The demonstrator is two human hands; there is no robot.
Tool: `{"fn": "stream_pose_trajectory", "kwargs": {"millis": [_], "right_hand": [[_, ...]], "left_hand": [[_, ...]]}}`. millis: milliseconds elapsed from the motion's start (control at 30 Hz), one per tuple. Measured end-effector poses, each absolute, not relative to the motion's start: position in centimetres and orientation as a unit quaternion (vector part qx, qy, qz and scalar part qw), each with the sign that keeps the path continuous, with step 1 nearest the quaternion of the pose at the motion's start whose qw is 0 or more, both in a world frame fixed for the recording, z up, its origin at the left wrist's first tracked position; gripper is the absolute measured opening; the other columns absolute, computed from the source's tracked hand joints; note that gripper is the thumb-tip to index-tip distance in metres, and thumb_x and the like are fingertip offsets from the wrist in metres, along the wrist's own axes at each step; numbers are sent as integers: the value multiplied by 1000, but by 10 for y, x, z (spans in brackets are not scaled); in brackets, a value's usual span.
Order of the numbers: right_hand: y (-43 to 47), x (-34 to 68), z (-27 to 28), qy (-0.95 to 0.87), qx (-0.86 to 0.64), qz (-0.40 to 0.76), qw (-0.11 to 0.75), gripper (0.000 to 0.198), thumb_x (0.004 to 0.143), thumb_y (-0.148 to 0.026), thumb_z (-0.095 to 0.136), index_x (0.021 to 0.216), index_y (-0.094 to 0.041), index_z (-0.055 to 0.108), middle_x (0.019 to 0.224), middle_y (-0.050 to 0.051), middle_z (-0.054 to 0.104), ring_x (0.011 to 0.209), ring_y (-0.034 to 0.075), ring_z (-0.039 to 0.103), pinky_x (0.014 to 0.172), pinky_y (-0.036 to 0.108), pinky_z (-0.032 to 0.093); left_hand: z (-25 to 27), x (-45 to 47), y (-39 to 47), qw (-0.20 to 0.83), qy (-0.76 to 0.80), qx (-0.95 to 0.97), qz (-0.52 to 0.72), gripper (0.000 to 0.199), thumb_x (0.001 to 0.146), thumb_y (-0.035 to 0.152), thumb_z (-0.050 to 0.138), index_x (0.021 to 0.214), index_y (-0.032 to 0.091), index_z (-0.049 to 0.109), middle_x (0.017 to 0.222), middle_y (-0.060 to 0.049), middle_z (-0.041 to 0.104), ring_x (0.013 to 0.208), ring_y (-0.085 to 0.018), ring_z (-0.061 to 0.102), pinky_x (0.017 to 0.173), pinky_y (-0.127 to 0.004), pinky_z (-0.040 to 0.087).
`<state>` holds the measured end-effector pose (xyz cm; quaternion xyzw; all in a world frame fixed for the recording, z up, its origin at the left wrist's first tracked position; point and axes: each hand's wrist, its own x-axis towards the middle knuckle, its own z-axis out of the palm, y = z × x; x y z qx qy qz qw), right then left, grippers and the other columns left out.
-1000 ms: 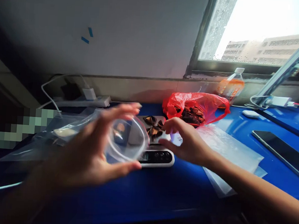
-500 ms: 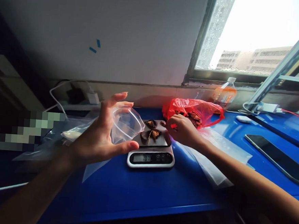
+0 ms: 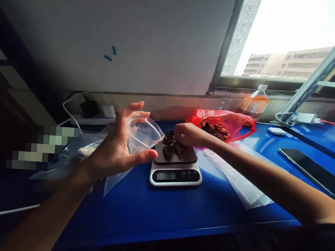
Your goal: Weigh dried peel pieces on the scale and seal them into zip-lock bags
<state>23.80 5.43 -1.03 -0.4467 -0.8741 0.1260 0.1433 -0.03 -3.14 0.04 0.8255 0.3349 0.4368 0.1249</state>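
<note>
My left hand (image 3: 117, 141) is curved around a clear plastic tub (image 3: 145, 133), held tilted with its opening toward the right, beside the scale. A digital kitchen scale (image 3: 175, 176) with a white front edge and dark plate stands in the middle; its display looks like 107. Several dark brown, curled dried pieces (image 3: 168, 152) lie on the plate. Directly above the plate's back right, my right hand (image 3: 188, 134) has its fingers pinched together at a dark dried piece; the fingertips partly hide it. A red plastic bag (image 3: 244, 134) with similar dried pieces sits behind my right hand.
Clear flat plastic bags (image 3: 250, 192) lie under my right forearm, with more plastic bags (image 3: 67, 164) at left. A phone (image 3: 310, 170), an earbud case (image 3: 276, 131), an orange drink bottle (image 3: 256, 105) and charger cables are on the blue table (image 3: 155, 216).
My right hand has moved left from beside the red bag to over the scale plate. My left hand keeps its hold on the tub. The view has shifted slightly.
</note>
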Motion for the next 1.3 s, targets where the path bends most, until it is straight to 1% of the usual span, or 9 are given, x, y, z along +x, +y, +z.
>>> {"fn": "stream_pose_trajectory", "kwargs": {"millis": [200, 367, 533, 667, 800, 1000, 1100, 1233, 1300], "right_hand": [[65, 232, -7, -833, -469, 229, 184, 53, 75, -20, 61, 126, -7, 55, 104, 13, 69, 79, 18, 62, 63, 26, 45], [75, 218, -16, -833, -466, 219, 201, 40, 71, -9, 57, 109, -11, 68, 95, 10, 71, 76, 17, 62, 65, 26, 45], [76, 224, -13, -805, -437, 264, 303, 47, 70, -10, 57, 117, -9, 66, 97, 10, 70, 77, 16, 60, 63, 25, 44], [72, 231, 2, -853, -358, 328, 194, 29, 71, -12, 55, 94, -13, 74, 87, 4, 70, 75, 15, 57, 66, 26, 44], [64, 220, 8, -878, -414, 230, 70, 30, 69, -9, 54, 89, -13, 75, 71, 1, 64, 62, 10, 49, 57, 24, 38], [64, 204, 13, -883, -442, 156, 34, 13, 72, -13, 61, 74, -10, 73, 61, 2, 60, 56, 9, 44, 52, 25, 31], [61, 210, 24, -887, -430, 138, 100, 14, 76, -17, 62, 80, -10, 74, 68, 4, 65, 61, 10, 49, 57, 25, 36], [34, 216, 47, -860, -395, 74, 316, 21, 84, -24, 58, 94, -11, 71, 82, 4, 67, 70, 11, 53, 65, 25, 39], [16, 212, 56, -874, -346, 33, 340, 21, 85, -19, 55, 98, -12, 70, 88, 4, 66, 75, 11, 54, 69, 25, 39]], "left_hand": [[-1, -1, -30, 123, 337, 824, 439, 95, 75, 54, 78, 146, 26, 23, 139, -16, 45, 128, -32, 48, 108, -59, 40], [0, -2, -29, 122, 344, 821, 439, 92, 76, 53, 77, 146, 26, 24, 139, -16, 46, 125, -32, 49, 108, -59, 40], [-1, -2, -27, 115, 340, 823, 440, 90, 76, 54, 76, 144, 26, 25, 137, -16, 48, 123, -31, 51, 107, -57, 42], [-2, -3, -26, 116, 348, 818, 444, 91, 75, 54, 76, 144, 24, 25, 137, -17, 47, 125, -32, 50, 107, -57, 41], [-2, -2, -25, 124, 362, 809, 446, 91, 75, 52, 77, 144, 22, 25, 136, -16, 48, 124, -32, 50, 107, -56, 41], [-4, -2, -24, 126, 357, 813, 443, 90, 75, 52, 77, 143, 23, 26, 136, -16, 48, 125, -31, 50, 109, -55, 40], [-7, -3, -22, 122, 368, 806, 448, 93, 73, 53, 78, 144, 26, 25, 137, -15, 48, 125, -32, 51, 108, -57, 41], [-14, 1, -19, 111, 378, 784, 480, 98, 68, 56, 81, 144, 27, 24, 138, -16, 46, 124, -35, 52, 103, -60, 44], [-17, 4, -17, 122, 367, 782, 489, 101, 68, 56, 82, 144, 26, 23, 137, -17, 47, 123, -35, 54, 101, -60, 46]]}}
